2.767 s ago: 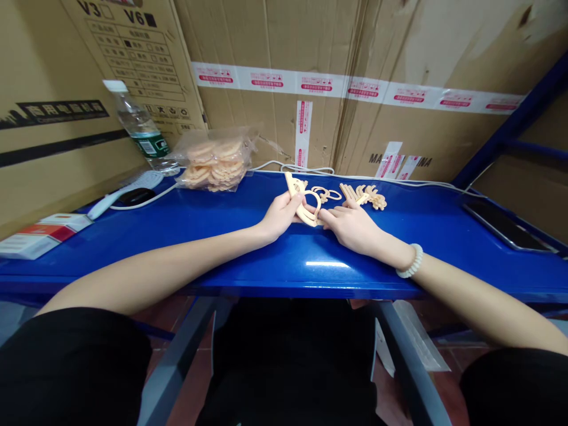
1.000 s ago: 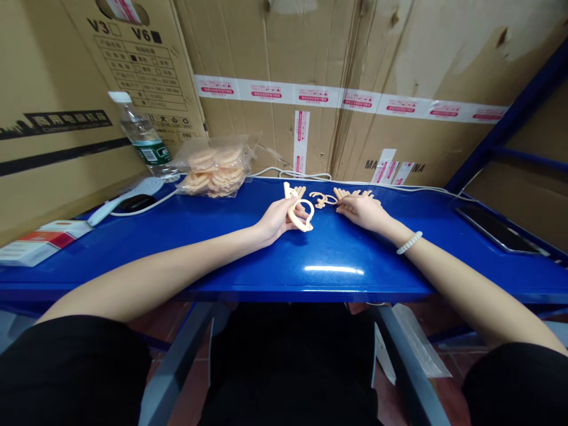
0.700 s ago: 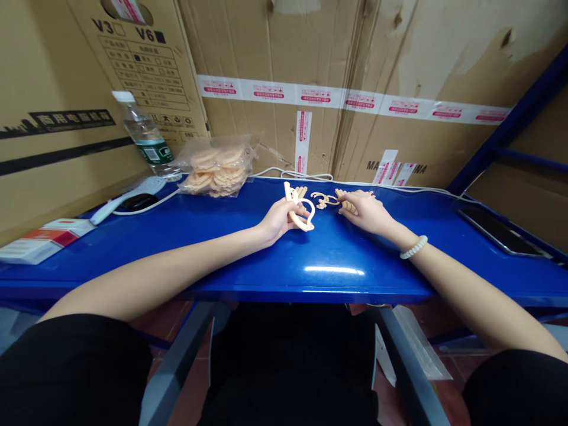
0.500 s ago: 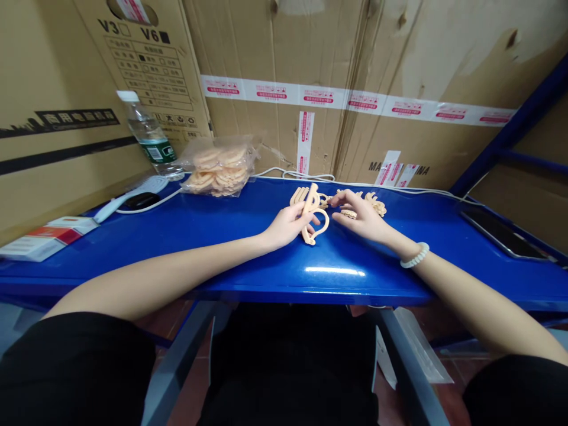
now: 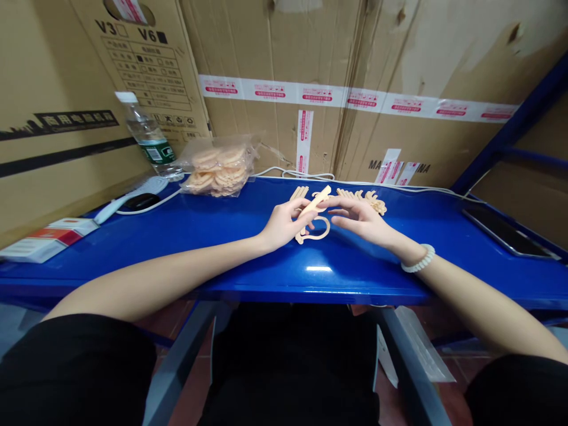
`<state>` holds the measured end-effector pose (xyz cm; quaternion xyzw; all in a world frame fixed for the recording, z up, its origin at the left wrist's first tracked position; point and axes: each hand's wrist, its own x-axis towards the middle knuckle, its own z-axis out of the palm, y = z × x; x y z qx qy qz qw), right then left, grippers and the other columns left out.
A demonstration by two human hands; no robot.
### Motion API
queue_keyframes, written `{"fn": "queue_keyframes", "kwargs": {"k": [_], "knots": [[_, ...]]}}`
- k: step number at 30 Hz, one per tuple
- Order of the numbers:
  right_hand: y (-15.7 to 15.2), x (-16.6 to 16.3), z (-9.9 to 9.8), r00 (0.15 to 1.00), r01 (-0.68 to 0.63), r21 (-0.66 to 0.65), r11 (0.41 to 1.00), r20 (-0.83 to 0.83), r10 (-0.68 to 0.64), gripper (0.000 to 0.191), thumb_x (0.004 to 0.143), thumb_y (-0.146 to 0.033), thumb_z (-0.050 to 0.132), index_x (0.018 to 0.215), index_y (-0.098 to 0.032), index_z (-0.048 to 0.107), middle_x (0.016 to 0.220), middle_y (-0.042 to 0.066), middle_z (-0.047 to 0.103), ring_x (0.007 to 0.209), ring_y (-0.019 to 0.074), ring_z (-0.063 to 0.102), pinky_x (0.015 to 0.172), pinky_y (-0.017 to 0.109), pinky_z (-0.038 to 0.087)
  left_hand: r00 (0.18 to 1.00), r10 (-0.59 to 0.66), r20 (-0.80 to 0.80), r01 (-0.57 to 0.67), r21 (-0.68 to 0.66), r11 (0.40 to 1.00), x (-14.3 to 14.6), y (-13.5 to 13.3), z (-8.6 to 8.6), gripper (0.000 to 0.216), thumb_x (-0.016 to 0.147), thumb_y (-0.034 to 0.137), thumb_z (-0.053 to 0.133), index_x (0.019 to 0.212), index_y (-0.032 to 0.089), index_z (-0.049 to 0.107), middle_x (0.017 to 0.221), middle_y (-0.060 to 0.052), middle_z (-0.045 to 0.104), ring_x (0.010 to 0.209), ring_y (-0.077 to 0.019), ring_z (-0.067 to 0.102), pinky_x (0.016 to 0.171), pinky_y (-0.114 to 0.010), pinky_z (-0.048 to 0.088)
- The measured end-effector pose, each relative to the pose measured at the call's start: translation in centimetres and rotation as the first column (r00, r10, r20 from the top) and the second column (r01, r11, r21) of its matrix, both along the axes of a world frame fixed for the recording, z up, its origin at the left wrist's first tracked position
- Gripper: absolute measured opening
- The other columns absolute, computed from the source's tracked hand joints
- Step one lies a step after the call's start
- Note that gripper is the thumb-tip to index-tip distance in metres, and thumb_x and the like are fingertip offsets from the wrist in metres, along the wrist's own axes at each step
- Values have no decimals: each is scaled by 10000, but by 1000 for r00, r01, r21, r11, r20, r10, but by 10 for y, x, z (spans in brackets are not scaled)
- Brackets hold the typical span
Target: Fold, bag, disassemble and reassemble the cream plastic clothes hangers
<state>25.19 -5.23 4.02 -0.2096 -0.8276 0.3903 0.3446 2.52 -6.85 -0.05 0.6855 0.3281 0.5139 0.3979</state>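
My left hand (image 5: 284,225) is closed around a pale wood-coloured piece (image 5: 317,201) with a straight bar and a curved loop. The loop hangs below the fingers, and the bar tilts up to the right. My right hand (image 5: 361,220) is open beside it, its fingers stretched towards the bar; whether the index fingertip touches it I cannot tell. Behind the hands lie pale sticks (image 5: 299,192) and a row of loose shaped pieces (image 5: 375,202), partly hidden by my right hand.
A clear bag of pale pieces (image 5: 219,171) stands at the back left, near a water bottle (image 5: 153,142). Further left are a hairbrush (image 5: 133,195) and a red-white box (image 5: 48,236). A phone (image 5: 506,231) lies right on the blue table (image 5: 248,275). Cardboard (image 5: 266,130) walls the back.
The wooden piece has turned in my left hand, its bar now leaning to the right. My right hand has moved slightly left and down, its fingers straighter and closer to the piece.
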Motion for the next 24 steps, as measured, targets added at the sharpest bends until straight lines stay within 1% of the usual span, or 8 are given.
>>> {"fn": "queue_keyframes", "kwargs": {"k": [6,10,14,16,18,20,22,24], "knots": [[1,0,0,990,114,-5,993,-77,-114,267,940,-405,733,1103,-193,733,1169,95,738,1142,276,686,1048,464,531,997,56,48,-54,-41,998,0,3,-1,319,908,463,704,959,151,655,842,-48,738,653,-140,716,613,-226,602],[4,0,-1,966,219,-28,975,-134,-221,277,942,-444,736,1010,-198,628,917,37,710,789,191,725,753,331,592,996,81,25,-80,-47,996,1,3,0,247,939,392,654,968,147,651,855,-48,732,624,-115,696,572,-194,572],[9,0,-5,955,275,-54,960,-104,-279,354,935,-488,733,1078,-212,566,802,-18,641,509,111,579,490,255,483,989,127,-75,-128,1,992,-1,4,0,223,979,358,579,1001,152,663,870,-48,742,613,-125,696,552,-202,554],[9,-1,-7,969,243,-70,967,-35,-246,363,956,-516,693,1081,-194,582,747,-14,643,474,101,526,444,241,430,970,174,-172,-155,117,981,-4,4,-2,225,993,338,564,1071,159,678,896,-54,762,673,-151,727,617,-230,575],[7,-2,-8,981,193,-86,977,40,-190,364,972,-532,657,1030,-177,605,695,-5,647,455,97,501,422,231,394,920,257,-295,-158,322,934,-7,5,-4,240,1004,309,560,1155,174,688,985,-67,784,808,-184,760,743,-269,592],[3,-3,-8,987,143,-106,984,85,-134,367,979,-538,638,971,-171,610,663,-3,649,434,90,489,408,223,374,836,375,-400,-119,534,837,-10,4,-5,268,1027,299,540,1221,190,689,1118,-82,784,942,-206,765,818,-284,579],[-2,-5,-7,990,98,-136,986,117,-82,367,980,-537,632,929,-174,604,647,-3,653,417,85,486,395,216,362,737,484,-471,-53,674,737,-12,4,-6,301,1063,325,493,1250,192,687,1181,-93,773,951,-206,764,774,-267,563],[-5,-6,-5,990,63,-177,982,138,-39,366,976,-533,631,918,-173,605,631,-5,656,393,86,486,376,213,352,643,568,-514,14,750,662,-14,4,-5,344,1092,357,434,1210,177,702,1110,-100,786,841,-193,761,658,-241,523]]}}
